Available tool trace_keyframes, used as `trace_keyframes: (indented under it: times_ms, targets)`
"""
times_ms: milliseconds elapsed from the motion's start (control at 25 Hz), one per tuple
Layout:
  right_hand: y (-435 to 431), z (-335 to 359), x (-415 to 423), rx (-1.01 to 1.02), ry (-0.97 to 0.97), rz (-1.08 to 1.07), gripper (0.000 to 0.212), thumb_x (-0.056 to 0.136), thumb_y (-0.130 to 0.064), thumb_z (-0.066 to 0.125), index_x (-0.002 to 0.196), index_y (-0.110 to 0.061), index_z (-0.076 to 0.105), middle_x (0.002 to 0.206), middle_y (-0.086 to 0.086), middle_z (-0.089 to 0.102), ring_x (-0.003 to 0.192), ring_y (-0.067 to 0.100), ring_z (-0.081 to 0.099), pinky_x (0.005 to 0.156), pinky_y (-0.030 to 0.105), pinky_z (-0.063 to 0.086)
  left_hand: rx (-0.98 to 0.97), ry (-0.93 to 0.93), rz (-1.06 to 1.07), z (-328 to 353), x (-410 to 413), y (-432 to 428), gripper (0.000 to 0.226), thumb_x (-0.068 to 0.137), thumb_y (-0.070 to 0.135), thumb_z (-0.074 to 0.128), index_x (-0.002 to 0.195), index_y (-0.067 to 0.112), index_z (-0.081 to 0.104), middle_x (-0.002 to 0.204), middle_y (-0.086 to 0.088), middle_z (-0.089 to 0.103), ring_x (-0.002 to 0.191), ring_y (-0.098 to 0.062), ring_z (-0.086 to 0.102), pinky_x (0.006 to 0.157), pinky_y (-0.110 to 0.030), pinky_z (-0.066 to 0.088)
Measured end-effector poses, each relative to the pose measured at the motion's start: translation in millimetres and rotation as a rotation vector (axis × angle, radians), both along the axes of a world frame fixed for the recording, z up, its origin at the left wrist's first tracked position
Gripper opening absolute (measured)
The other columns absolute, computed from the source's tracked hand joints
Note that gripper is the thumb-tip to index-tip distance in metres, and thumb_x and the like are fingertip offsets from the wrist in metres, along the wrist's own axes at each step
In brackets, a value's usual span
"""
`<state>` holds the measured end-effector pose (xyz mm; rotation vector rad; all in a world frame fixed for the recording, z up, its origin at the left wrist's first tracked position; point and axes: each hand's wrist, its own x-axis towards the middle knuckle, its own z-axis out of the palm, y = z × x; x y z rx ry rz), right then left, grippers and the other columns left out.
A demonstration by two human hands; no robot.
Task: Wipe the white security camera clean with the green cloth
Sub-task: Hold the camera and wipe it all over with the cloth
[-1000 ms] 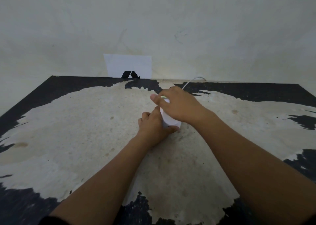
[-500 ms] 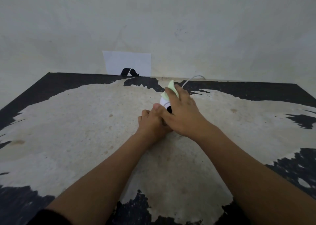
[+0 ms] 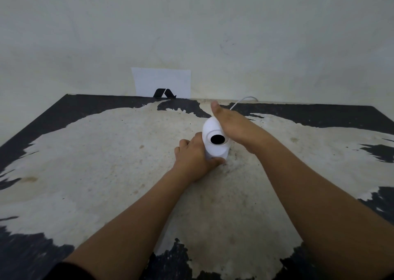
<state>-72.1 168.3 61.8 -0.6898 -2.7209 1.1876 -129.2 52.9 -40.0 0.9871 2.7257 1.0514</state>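
The white security camera (image 3: 213, 149) stands upright mid-table, its black lens facing me. My left hand (image 3: 195, 159) is wrapped around its base from the left, thumb across the front bottom. My right hand (image 3: 233, 126) lies flat against the camera's back right side, fingers stretched toward the wall. The green cloth does not show in this frame; none lies on the table, so it stays hidden under my right palm and fingers.
A thin white cable (image 3: 244, 100) runs from behind the camera to the table's far edge. A white sheet with a black mark (image 3: 162, 81) leans on the wall. The table (image 3: 106, 152) has a worn black top with pale bare patches.
My right hand slid from the camera's top and front round to its back right side, uncovering the lens. The green cloth, seen under the fingers before, is now hidden. My left hand kept its hold.
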Motion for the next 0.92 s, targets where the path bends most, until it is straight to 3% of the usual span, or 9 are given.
trace_keyframes:
  times_ms: [120,240,320,440,560,640,720,840,920]
  targets:
    - [-1,-19,27,-0.207,0.055,-0.041,0.085,0.078,-0.080,0.025,0.138,-0.022,0.040,0.140,0.003,0.048,0.120,0.021,0.047,0.097,0.041,0.039,-0.006,-0.003,0.009,1,0,0,0.089,0.058,0.069,0.065,0.130,0.028,0.031,0.120,0.002,0.055,0.094,-0.015,0.029,0.078,-0.037,0.024]
    - [-3,-36,52,-0.024,0.176,-0.041,0.047,0.090,-0.050,0.048,0.124,-0.018,0.052,0.116,0.003,0.062,0.098,0.018,0.056,0.077,0.033,0.043,-0.016,0.024,0.027,2,1,0,0.088,0.058,0.068,0.066,0.129,0.027,0.033,0.118,0.000,0.056,0.094,-0.017,0.032,0.077,-0.037,0.025]
    - [-4,-44,65,0.102,0.232,-0.061,0.025,0.092,-0.028,0.053,0.112,-0.014,0.060,0.102,0.006,0.066,0.086,0.018,0.058,0.068,0.030,0.039,-0.043,0.024,0.016,4,3,-1,0.086,0.059,0.068,0.066,0.128,0.025,0.034,0.116,-0.002,0.056,0.099,-0.022,0.036,0.078,-0.037,0.025]
    - [-5,-46,81,0.029,0.284,-0.090,0.027,0.092,-0.011,0.047,0.109,-0.019,0.065,0.098,0.002,0.068,0.085,0.017,0.061,0.068,0.027,0.042,-0.149,0.011,0.007,13,5,-7,0.082,0.064,0.061,0.066,0.130,0.025,0.033,0.122,-0.003,0.052,0.109,-0.029,0.037,0.081,-0.039,0.026]
    - [-9,-47,90,-0.092,0.310,-0.086,0.027,0.092,-0.011,0.046,0.097,-0.030,0.064,0.094,-0.008,0.067,0.081,0.006,0.060,0.064,0.022,0.044,-0.211,0.037,0.067,23,8,-26,0.067,0.084,0.039,0.053,0.141,0.024,0.021,0.141,-0.009,0.040,0.125,-0.035,0.031,0.095,-0.047,0.029]
    - [-12,-49,91,-0.144,0.334,-0.068,0.022,0.091,-0.013,0.050,0.090,-0.031,0.064,0.092,-0.010,0.067,0.078,0.004,0.059,0.062,0.021,0.046,0.006,0.037,0.050,27,18,-44,0.052,0.093,0.032,0.043,0.141,0.024,0.026,0.143,-0.009,0.038,0.127,-0.031,0.034,0.099,-0.043,0.030]
    - [-18,-49,89,-0.212,0.382,-0.053,0.018,0.089,-0.013,0.057,0.087,-0.030,0.065,0.086,-0.008,0.067,0.072,0.001,0.059,0.059,0.016,0.046,0.262,-0.077,-0.033,33,36,-56,0.044,0.093,0.040,0.043,0.135,0.028,0.036,0.133,-0.001,0.045,0.119,-0.018,0.044,0.093,-0.032,0.037]
    - [-27,-50,85,-0.346,0.395,-0.031,0.012,0.087,-0.014,0.063,0.092,-0.024,0.064,0.088,-0.001,0.072,0.077,0.009,0.066,0.065,0.022,0.051,0.359,-0.358,-0.162,40,54,-57,0.042,0.085,0.041,0.059,0.123,0.028,0.046,0.112,0.004,0.060,0.099,-0.006,0.058,0.076,-0.021,0.047]
    - [-29,-52,85,-0.366,0.353,-0.016,0.009,0.087,-0.016,0.064,0.094,-0.020,0.064,0.090,0.003,0.073,0.081,0.016,0.068,0.070,0.031,0.054,0.368,-0.429,-0.174,39,53,-57,0.033,0.082,0.031,0.067,0.111,0.019,0.056,0.098,-0.005,0.067,0.084,-0.009,0.063,0.070,-0.026,0.053]
